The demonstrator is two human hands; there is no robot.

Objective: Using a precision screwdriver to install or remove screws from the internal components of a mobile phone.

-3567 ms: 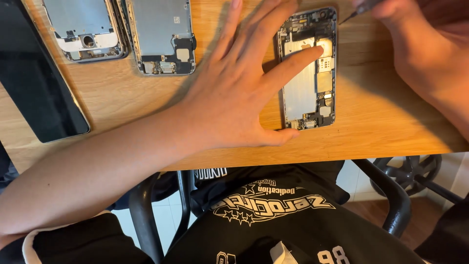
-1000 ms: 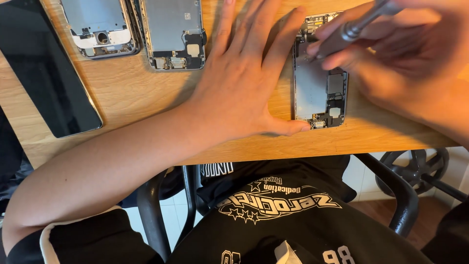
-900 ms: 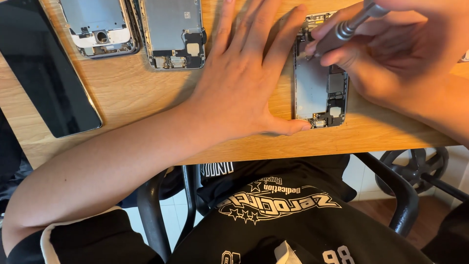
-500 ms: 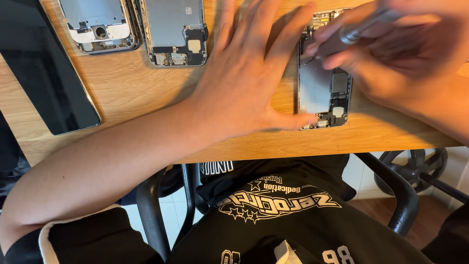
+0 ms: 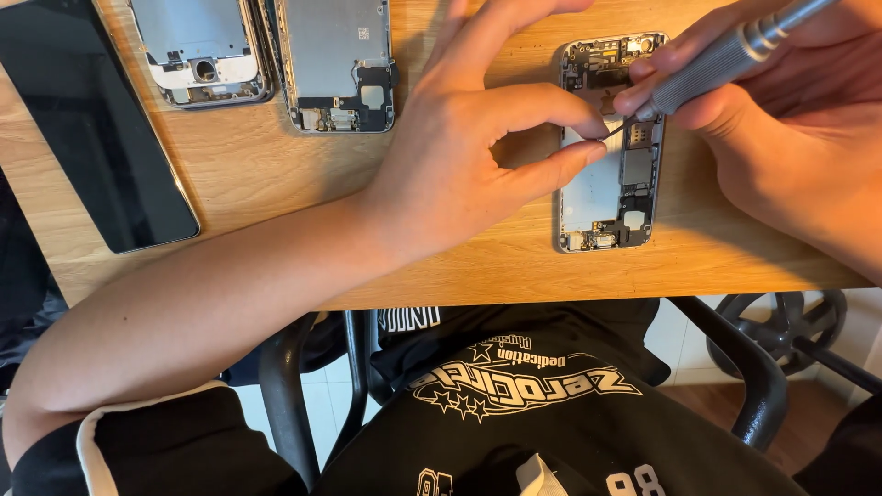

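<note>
Head view, the only 1 I have: I see the opened phone chassis (image 5: 608, 147) lying flat near the front edge of the wooden table (image 5: 276, 193), its circuit boards and connectors facing up. The left hand (image 5: 469, 156) rests on the table just left of it, thumb and forefinger curled toward each other and touching the chassis's left side, the other fingers spread upward; it grips nothing that I can make out. The right hand (image 5: 781, 119) is closed around a grey metal screwdriver (image 5: 726, 60), fingers wrapped on the knurled shaft, with the thin tip angled down-left onto the upper middle of the chassis, close to the left forefinger. Farther left along the table's back edge I see 2 more stripped phone frames (image 5: 276, 60) side by side, and a dark screen panel (image 5: 92, 129) lying at an angle at the table's left end. Below the table edge is a black printed shirt (image 5: 514, 404) and the black arms of a chair (image 5: 735, 367).
</note>
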